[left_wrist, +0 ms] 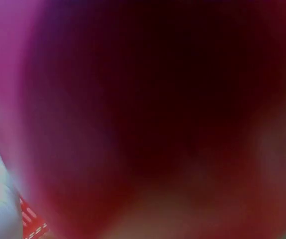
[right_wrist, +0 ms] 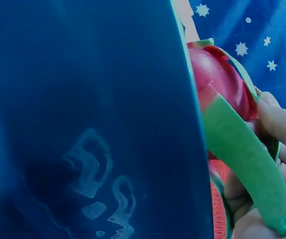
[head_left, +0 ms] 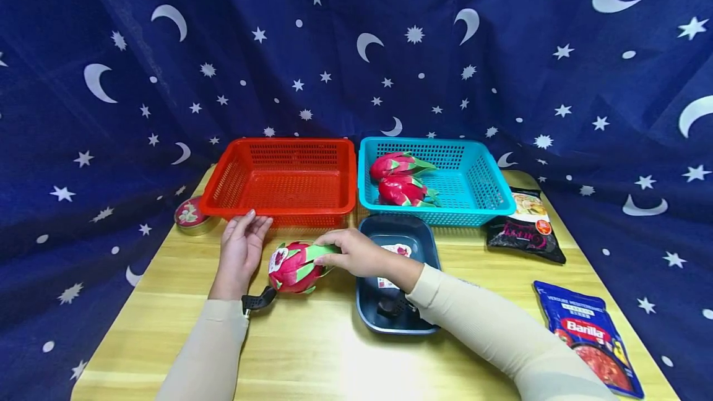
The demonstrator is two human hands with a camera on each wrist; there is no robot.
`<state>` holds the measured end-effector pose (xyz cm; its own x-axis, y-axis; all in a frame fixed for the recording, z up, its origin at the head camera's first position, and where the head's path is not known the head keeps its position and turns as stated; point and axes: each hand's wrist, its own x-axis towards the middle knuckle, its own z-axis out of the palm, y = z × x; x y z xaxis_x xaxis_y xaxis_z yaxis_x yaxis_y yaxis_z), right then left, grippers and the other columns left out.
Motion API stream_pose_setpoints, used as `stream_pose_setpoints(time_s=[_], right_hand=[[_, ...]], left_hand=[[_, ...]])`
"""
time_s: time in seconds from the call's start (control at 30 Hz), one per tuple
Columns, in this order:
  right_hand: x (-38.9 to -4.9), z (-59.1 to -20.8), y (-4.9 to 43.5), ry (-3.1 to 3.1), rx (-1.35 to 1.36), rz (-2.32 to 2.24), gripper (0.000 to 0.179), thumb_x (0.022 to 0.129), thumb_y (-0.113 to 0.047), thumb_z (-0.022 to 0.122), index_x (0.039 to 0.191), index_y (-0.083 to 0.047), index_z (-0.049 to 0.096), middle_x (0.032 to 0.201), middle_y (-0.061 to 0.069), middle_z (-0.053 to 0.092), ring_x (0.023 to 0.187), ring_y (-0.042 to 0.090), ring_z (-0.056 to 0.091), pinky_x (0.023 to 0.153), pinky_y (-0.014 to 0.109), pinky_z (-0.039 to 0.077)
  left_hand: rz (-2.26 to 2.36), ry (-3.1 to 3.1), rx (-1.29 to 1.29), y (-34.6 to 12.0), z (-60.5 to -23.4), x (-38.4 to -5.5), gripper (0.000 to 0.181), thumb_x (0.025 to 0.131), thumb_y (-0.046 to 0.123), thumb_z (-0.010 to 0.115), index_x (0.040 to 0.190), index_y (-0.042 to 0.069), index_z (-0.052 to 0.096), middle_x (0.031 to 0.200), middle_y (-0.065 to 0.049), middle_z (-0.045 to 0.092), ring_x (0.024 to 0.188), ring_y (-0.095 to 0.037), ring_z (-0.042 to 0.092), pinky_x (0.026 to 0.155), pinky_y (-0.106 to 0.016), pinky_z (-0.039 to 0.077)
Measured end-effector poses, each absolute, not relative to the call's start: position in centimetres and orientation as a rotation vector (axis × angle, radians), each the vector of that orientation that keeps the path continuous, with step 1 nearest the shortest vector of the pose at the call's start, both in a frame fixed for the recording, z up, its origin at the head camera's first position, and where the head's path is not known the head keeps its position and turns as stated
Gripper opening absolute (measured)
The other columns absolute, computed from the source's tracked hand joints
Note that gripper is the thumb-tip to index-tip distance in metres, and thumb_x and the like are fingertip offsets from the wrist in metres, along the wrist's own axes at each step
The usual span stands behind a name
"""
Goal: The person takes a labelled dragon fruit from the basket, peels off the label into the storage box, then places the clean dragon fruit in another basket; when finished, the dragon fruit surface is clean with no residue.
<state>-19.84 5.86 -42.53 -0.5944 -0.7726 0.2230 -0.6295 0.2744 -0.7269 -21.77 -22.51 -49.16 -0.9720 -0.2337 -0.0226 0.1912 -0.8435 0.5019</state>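
My right hand (head_left: 348, 252) grips a dragon fruit (head_left: 295, 270) by its green leaf tips, left of a dark blue tub (head_left: 364, 302). The fruit has a pink-red body and a white sticker facing left. In the right wrist view, fingers and thumb curl round the green leaves (right_wrist: 242, 154), with the tub's wall (right_wrist: 108, 74) covering much of the picture. My left hand (head_left: 242, 243) lies palm up with fingers loosely extended, close to the front of a red basket (head_left: 303, 210). Blurred red fruit (left_wrist: 133, 99) fills the left wrist view.
Two dragon fruits (head_left: 400, 190) lie in a turquoise basket (head_left: 473, 210) at the back right. A round tin (head_left: 191, 215) stands left of the red basket. On the right are a black packet (head_left: 526, 234) and a blue Barilla pouch (head_left: 587, 336). Stickers (head_left: 398, 249) show inside the tub.
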Motion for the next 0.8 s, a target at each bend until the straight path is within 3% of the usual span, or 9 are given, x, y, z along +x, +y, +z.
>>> stream_pose_setpoints(time_s=[0.3, 0.6, 0.8], right_hand=[[-20.3, -42.3, 5.6, 2.369, -1.252, -1.108, 0.021, 0.102, -0.020, 0.074, 0.119, -0.008, 0.075, 0.106, -0.007, 0.072, 0.097, 0.009, 0.063, 0.088, 0.028, 0.052], [-21.3, -40.7, 5.5, 2.535, -1.225, -0.699, 0.035, 0.106, -0.024, 0.068, 0.134, -0.003, 0.069, 0.129, 0.010, 0.069, 0.122, 0.023, 0.062, 0.107, 0.037, 0.047], [-22.2, -40.1, 5.5, 2.519, -1.347, -0.555, 0.022, 0.102, -0.020, 0.074, 0.120, -0.009, 0.076, 0.109, 0.001, 0.072, 0.101, 0.017, 0.064, 0.092, 0.031, 0.051]], left_hand=[[-2.820, -0.755, 0.137, -22.5, -49.1, -21.8, 0.013, 0.108, -0.006, 0.054, 0.097, -0.003, 0.060, 0.087, -0.020, 0.069, 0.080, -0.029, 0.073, 0.088, -0.043, 0.060], [-2.809, -0.827, 0.154, -22.6, -49.0, -21.7, 0.009, 0.108, 0.000, 0.058, 0.099, -0.002, 0.058, 0.089, -0.019, 0.069, 0.083, -0.029, 0.073, 0.091, -0.044, 0.059], [-2.839, -0.918, 0.076, -22.4, -49.2, -21.6, 0.013, 0.110, 0.008, 0.057, 0.102, -0.002, 0.058, 0.093, -0.021, 0.071, 0.089, -0.032, 0.073, 0.095, -0.046, 0.057]])
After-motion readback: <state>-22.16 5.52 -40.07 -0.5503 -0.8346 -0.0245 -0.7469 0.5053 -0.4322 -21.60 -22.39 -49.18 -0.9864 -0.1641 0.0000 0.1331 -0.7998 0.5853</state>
